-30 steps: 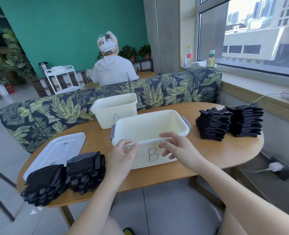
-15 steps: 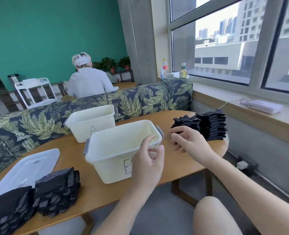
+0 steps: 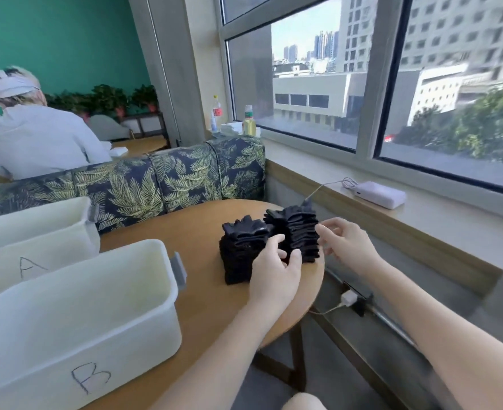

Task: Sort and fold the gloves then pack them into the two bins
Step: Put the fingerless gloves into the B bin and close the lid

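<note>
Standing side by side near the table's right edge, two stacks of folded black gloves (image 3: 269, 247) look soft and knitted, with ragged fingertip edges. Both hands close in on them: the left hand (image 3: 275, 269) curls its fingers against the nearer stack, the right hand (image 3: 343, 242) hovers with loosely bent fingers just beside the farther one, gripping nothing I can see. Packing seems to be starting; next comes squeezing a stack firmly enough to lift it whole into bin B (image 3: 96, 329), smooth white plastic, with bin A (image 3: 34, 232) behind on the round wooden table (image 3: 203, 294).
</note>
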Available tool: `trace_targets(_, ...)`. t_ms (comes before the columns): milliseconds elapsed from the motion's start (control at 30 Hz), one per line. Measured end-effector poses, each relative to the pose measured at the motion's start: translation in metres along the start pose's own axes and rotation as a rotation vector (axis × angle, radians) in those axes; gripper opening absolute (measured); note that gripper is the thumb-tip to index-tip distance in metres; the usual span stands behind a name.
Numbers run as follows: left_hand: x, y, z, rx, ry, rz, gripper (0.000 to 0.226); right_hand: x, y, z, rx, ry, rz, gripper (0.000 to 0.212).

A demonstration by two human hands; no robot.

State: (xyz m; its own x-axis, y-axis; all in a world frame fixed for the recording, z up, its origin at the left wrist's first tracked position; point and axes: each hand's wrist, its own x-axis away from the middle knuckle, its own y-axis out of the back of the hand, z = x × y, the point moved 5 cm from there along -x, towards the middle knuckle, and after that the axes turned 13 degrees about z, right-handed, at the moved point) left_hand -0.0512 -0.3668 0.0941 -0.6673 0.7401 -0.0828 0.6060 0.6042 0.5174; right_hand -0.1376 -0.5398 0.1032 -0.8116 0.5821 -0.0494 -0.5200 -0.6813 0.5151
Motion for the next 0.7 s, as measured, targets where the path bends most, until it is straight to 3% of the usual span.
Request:
trace_targets(167, -0.050, -0.037, -0.003, 0.021, 0.022, 0.033, 0.059, -0.050, 0.022, -0.032, 0.118, -0.106, 0.040, 0.040)
trace_targets(333, -0.075, -0.055, 0.008, 0.028, 0.080, -0.015, 0.064, -0.085, 0.024, -0.043, 0.061, -0.205, 0.085, 0.073)
trace_targets(567, -0.086, -0.071, 0.013, 0.012, 0.199, -0.015, 0.067, -0.109, 0.003, -0.056, -0.192, -0.396, 0.235, 0.083)
trace_targets(700, -0.096, -0.073, 0.017, 0.114, 0.255, 0.004, 0.065, -0.117, -0.005, -0.067, -0.237, -0.461, 0.338, 0.075)
